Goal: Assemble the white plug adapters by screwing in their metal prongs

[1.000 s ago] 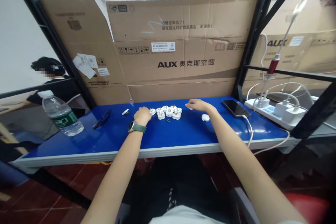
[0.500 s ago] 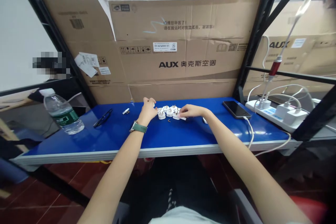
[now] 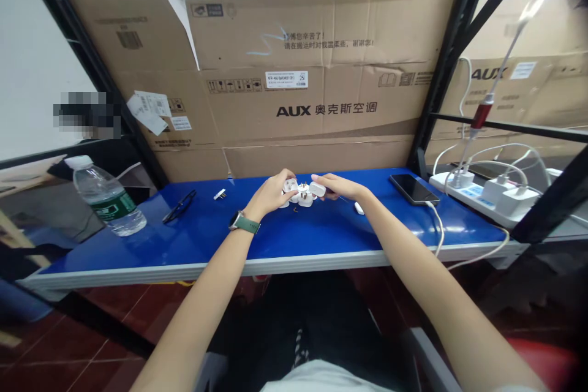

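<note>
My left hand (image 3: pixel 272 192), with a green-strapped watch on its wrist, is closed on a white plug housing (image 3: pixel 290 185) whose hollow side faces me. My right hand (image 3: pixel 339 186) pinches a white plug cover (image 3: pixel 316 189) between thumb and fingers. Between the two hands stand several white plugs (image 3: pixel 305 198) with their pins up, partly hidden by what I hold. A tiny copper-coloured piece (image 3: pixel 295 209) lies in front of them on the blue tabletop. To the right, beside my right wrist, sits a small white piece (image 3: pixel 359 208).
A white plug piece with pins (image 3: pixel 220 194) and black glasses (image 3: pixel 180 206) lie at left, near a water bottle (image 3: pixel 106 199). At right are a phone (image 3: pixel 414 190) on a cable and a power strip (image 3: pixel 482 196) with chargers. A cardboard sheet (image 3: pixel 248 128) stands behind.
My left hand has moved right, toward the plugs, and shows a white housing in its fingers. My right hand has lifted a white cover from the cluster's right side.
</note>
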The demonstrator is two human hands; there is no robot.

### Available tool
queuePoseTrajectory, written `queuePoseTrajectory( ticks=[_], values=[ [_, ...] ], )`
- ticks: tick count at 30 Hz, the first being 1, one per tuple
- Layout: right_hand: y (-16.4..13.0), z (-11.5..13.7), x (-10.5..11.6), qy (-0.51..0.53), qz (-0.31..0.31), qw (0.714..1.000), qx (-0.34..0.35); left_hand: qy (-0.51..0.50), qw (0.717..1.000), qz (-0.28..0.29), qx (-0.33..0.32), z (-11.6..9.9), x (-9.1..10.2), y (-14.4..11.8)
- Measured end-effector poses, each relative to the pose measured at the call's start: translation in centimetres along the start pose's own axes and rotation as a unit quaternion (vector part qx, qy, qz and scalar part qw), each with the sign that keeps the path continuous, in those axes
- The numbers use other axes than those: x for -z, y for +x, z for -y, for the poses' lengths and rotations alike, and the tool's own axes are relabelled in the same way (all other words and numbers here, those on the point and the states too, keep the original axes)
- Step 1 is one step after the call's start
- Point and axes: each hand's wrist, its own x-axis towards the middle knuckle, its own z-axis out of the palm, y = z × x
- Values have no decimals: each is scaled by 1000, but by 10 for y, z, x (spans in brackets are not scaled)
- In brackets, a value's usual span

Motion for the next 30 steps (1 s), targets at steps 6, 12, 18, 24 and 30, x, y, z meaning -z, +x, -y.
queuePoseTrajectory(
  ticks=[6,12,18,24,30],
  values=[
    [-2,0,2,54,28,998,23,0,997,5,-79,-6,0,2],
    [-1,-1,3,62,8,998,-13,32,997,39,-59,-15,0,-2],
    [-1,-4,3,22,-12,999,-44,40,997,41,-42,-10,-6,-1],
    [0,-6,3,-10,-4,1000,-27,15,999,48,-20,-9,-6,-1],
    [1,-8,3,-33,23,998,-39,-51,995,64,-58,-11,-10,-1]
  ],
)
